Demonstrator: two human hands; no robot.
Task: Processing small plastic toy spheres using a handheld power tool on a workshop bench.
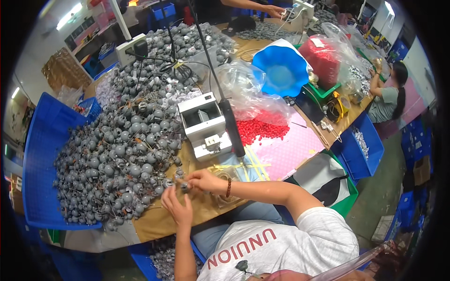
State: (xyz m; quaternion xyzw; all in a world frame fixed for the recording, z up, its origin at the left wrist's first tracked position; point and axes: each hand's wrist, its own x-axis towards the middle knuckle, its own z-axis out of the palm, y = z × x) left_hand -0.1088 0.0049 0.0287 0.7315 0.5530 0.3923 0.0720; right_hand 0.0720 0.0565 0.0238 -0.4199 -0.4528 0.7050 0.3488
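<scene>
My right hand [205, 181], with a dark beaded bracelet at its wrist, pinches a small grey round part [184, 188] above the front edge of the table. Beside it my left hand [177, 207] has its fingers up and its thumb apart, close to the same part. Whether the left fingertips touch it is too blurred to tell. A large heap of grey ball-shaped parts [124, 161] with thin wires lies just left of both hands. Beyond my right hand stands a white bench device [205, 126] with an open top.
Small red pieces [258, 131] lie on a pink sheet [302, 147], near clear plastic bags [241, 86]. A blue scalloped bowl [281, 70] stands behind. A dark rod [230, 126] leans by the device. A blue bin [40, 154] borders the heap. Another person [386, 100] sits far right.
</scene>
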